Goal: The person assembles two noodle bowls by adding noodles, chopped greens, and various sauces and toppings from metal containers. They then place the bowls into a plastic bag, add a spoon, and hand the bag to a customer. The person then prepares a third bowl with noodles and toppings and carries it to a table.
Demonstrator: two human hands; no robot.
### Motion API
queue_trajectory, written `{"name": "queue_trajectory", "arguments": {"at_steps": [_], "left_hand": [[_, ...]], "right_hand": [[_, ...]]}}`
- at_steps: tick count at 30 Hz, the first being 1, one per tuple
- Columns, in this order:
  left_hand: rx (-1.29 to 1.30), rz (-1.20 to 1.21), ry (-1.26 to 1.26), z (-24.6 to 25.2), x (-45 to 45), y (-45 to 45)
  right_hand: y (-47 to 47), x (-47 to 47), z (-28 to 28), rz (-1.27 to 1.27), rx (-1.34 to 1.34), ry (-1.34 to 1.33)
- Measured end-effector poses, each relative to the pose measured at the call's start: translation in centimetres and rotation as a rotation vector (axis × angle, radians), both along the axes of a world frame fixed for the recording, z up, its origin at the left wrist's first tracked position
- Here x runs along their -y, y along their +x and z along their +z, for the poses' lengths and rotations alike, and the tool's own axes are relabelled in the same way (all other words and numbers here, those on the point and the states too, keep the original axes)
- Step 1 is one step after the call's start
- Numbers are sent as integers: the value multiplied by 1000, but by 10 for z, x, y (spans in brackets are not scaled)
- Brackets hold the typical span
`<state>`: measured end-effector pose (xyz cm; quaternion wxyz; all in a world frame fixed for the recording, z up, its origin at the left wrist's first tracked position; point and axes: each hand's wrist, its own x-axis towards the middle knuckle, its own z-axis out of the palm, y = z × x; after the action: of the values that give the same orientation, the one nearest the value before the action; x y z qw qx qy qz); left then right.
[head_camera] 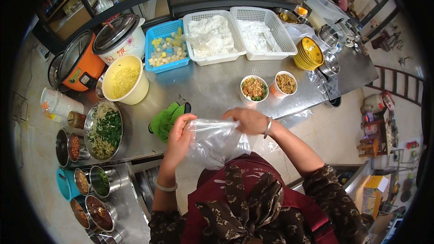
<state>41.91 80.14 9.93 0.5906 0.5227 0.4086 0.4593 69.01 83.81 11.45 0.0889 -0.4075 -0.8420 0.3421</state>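
Observation:
A clear plastic bag (215,142) hangs between my two hands in front of the dark red apron. My left hand (179,135) grips its upper left edge between thumb and fingers. At the upper right edge, my right hand (249,120) pinches the bag, its fingers slightly blurred. Just beyond my right hand, a paper cup of topped food (254,89) with chopped greens stands on the steel table. To its right is a second paper cup (285,84) with brown crumbly topping. A crumpled green cloth (168,119) lies beside my left hand.
Along the back of the steel table (200,86) stand a blue basket (168,68) of cubes and two white baskets (217,58) (271,54). Yellow bowls (309,54) are stacked at right. Leftward are a cream bucket of noodles (135,89), a bowl of greens (105,132) and an orange cooker (84,69).

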Motion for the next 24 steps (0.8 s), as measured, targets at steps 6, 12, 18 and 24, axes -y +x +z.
{"name": "queue_trajectory", "arguments": {"at_steps": [6, 12, 18, 24], "left_hand": [[-248, -549, -73, -3, 30, -26], [-812, 154, 102, -24, 20, -49], [-1032, 452, 213, -21, -4, -78], [-630, 767, 529, 37, 21, -45]], "right_hand": [[29, -39, -47, -789, -139, 541], [10, 2, -20, -869, -841, -876], [-6, 2, -18, -458, -212, -221], [-31, -8, 44, -932, -204, 582]]}}
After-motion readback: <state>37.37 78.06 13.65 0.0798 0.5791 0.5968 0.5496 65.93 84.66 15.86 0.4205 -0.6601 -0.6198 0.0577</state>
